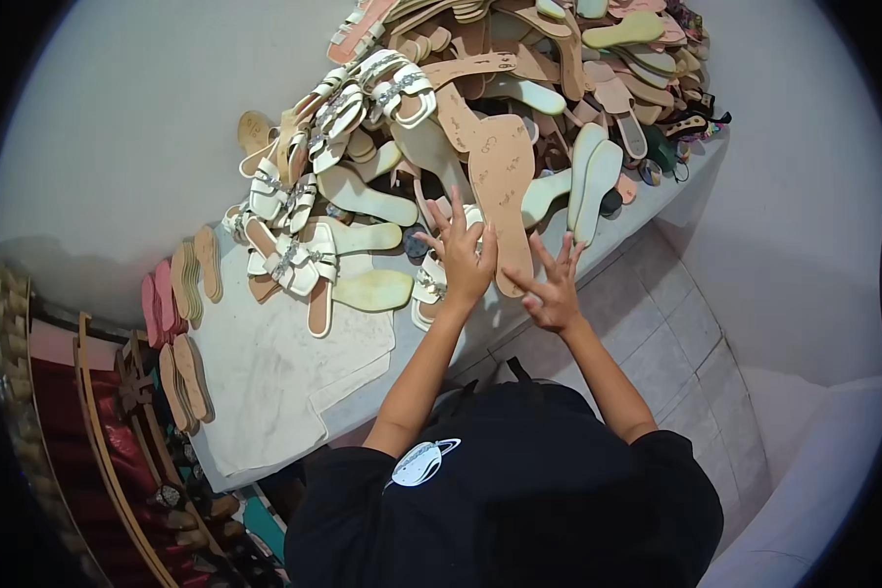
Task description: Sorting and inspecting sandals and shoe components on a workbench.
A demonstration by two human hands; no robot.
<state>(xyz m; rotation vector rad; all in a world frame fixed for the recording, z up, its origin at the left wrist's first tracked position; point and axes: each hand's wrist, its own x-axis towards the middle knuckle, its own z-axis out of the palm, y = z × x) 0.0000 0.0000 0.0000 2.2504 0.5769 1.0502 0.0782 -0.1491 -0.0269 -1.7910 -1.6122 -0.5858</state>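
Tan insole (505, 181) is seen just above frame centre, flanked at its lower end by left hand (466, 263) and right hand (556, 298), fingers spread apart; white sandals (311, 260) are heaped left.

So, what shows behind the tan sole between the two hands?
Past the tan sole: a pale green sole on the right, another tan piece upper left. Whatever lies covered is hidden.

Shoe pile (480, 132) partly beyond top edge

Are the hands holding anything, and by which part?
Nothing looks held: the left hand and the right hand are both spread open near the tan sole.
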